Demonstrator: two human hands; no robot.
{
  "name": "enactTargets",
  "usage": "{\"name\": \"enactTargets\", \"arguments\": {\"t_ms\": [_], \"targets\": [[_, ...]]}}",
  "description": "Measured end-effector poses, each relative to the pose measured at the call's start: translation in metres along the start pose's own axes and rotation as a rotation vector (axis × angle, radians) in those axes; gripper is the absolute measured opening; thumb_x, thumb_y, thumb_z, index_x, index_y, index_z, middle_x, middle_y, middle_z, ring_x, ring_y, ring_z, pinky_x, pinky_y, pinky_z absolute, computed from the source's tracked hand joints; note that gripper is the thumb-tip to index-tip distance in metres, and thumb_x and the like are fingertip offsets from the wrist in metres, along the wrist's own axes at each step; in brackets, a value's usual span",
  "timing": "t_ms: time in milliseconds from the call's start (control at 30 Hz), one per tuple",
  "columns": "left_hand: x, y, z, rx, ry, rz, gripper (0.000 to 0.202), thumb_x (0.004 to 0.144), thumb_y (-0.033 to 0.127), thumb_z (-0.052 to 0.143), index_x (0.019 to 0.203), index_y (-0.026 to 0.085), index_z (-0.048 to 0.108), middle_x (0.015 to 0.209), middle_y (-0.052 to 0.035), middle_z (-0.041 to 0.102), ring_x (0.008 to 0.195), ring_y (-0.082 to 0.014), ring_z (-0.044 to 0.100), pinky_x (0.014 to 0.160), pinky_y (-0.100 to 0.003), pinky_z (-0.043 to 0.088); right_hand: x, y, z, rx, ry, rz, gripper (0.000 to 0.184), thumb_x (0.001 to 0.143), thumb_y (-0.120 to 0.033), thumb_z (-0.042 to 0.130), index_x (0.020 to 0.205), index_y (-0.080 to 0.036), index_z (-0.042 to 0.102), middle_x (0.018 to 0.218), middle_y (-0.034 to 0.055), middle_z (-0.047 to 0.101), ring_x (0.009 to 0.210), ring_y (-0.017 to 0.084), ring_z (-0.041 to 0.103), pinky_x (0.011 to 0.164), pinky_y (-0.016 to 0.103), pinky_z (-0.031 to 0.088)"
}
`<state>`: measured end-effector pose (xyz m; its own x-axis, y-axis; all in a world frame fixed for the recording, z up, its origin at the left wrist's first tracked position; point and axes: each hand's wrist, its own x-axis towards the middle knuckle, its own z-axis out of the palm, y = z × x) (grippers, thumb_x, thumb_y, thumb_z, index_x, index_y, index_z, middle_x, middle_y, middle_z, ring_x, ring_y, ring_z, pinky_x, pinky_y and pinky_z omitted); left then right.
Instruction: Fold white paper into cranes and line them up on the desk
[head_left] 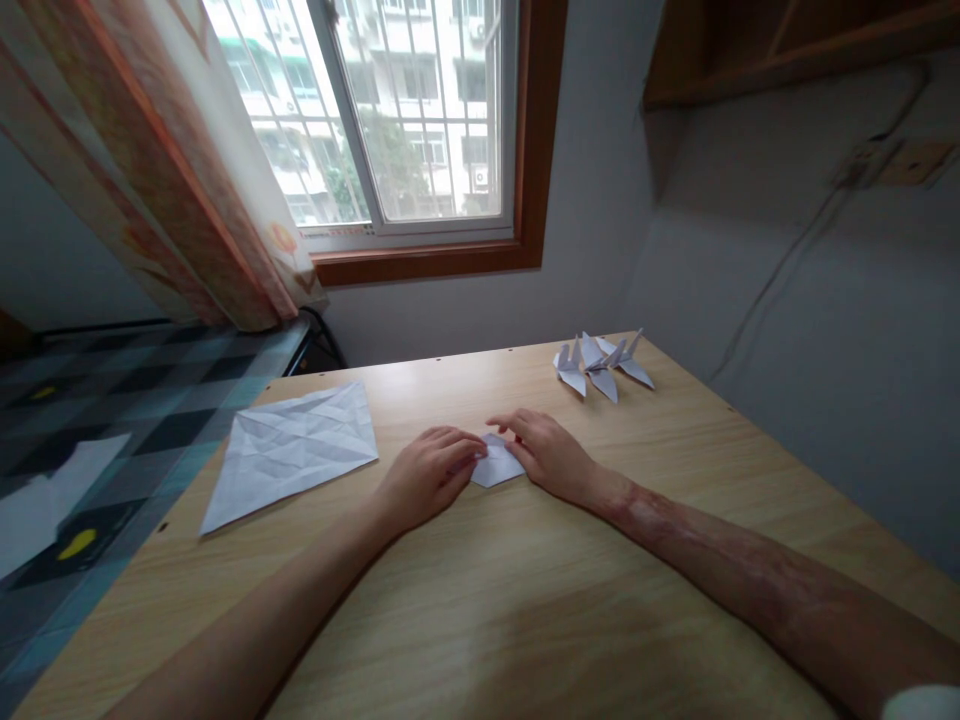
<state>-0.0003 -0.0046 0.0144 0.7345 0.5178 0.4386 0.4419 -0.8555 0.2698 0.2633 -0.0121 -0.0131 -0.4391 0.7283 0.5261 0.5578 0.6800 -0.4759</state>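
A small folded white paper (497, 467) lies flat on the wooden table (525, 600), near its middle. My left hand (426, 472) rests on the paper's left edge with its fingers curled and pressed down on it. My right hand (546, 452) presses the paper's right side, fingers bent over its top edge. Both hands touch the paper and hold it against the table.
A large creased white sheet (296, 445) lies on the table to the left. Two or three folded paper cranes (600, 365) stand at the far right corner. A bed with a checked cover (112, 420) is left of the table, below a window (390, 110) and curtain (172, 170).
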Motion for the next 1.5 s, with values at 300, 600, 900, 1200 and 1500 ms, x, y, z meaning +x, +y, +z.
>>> {"name": "enactTargets", "arguments": {"t_ms": [300,600,900,1200,1500], "targets": [[0.0015,0.0017,-0.0001,0.038,-0.021,-0.069,0.024,0.107,0.03,0.061,0.128,0.024,0.07,0.134,-0.0109,0.078,0.121,-0.0293,0.074,0.109,-0.048,0.055,-0.0002,-0.0015,-0.0038,0.117,-0.015,0.042,0.037,0.099,-0.021,0.077,0.135,-0.021,0.069,0.124,0.0107,0.08,0.111,0.027,0.073,0.105,0.044,0.055],[-0.0023,0.0011,-0.0003,-0.026,0.017,-0.163,0.033,0.101,0.037,0.072,0.131,0.024,0.066,0.122,-0.0097,0.08,0.109,-0.0286,0.077,0.096,-0.043,0.059,-0.0021,-0.0039,-0.0065,0.099,-0.023,-0.013,0.041,0.098,-0.016,0.076,0.137,-0.022,0.068,0.118,0.0088,0.081,0.112,0.028,0.072,0.105,0.045,0.054],[-0.0025,-0.0005,-0.001,0.024,0.0,-0.018,0.015,0.107,0.025,0.06,0.11,0.024,0.074,0.109,-0.0068,0.079,0.097,-0.0229,0.075,0.09,-0.036,0.056,-0.0017,-0.0068,-0.0063,0.027,-0.101,-0.119,0.021,0.095,-0.008,0.072,0.109,-0.023,0.072,0.125,0.0086,0.081,0.117,0.028,0.072,0.107,0.044,0.052],[-0.0027,0.0057,-0.0022,0.011,0.059,-0.002,0.017,0.111,0.024,0.053,0.12,0.024,0.068,0.116,-0.0084,0.079,0.099,-0.0223,0.075,0.088,-0.035,0.056,-0.0033,-0.009,-0.008,0.055,-0.1,-0.084,0.02,0.106,-0.029,0.072,0.125,-0.023,0.073,0.119,0.0094,0.082,0.11,0.027,0.073,0.102,0.041,0.054],[-0.004,0.0047,0.0012,-0.029,0.079,-0.121,0.018,0.108,0.033,0.062,0.123,0.024,0.065,0.116,-0.0073,0.079,0.1,-0.0235,0.076,0.089,-0.036,0.057,-0.0013,-0.0053,-0.0102,0.181,-0.107,-0.074,0.024,0.105,-0.023,0.072,0.128,-0.022,0.075,0.117,0.0087,0.081,0.109,0.026,0.073,0.101,0.04,0.054]]}}
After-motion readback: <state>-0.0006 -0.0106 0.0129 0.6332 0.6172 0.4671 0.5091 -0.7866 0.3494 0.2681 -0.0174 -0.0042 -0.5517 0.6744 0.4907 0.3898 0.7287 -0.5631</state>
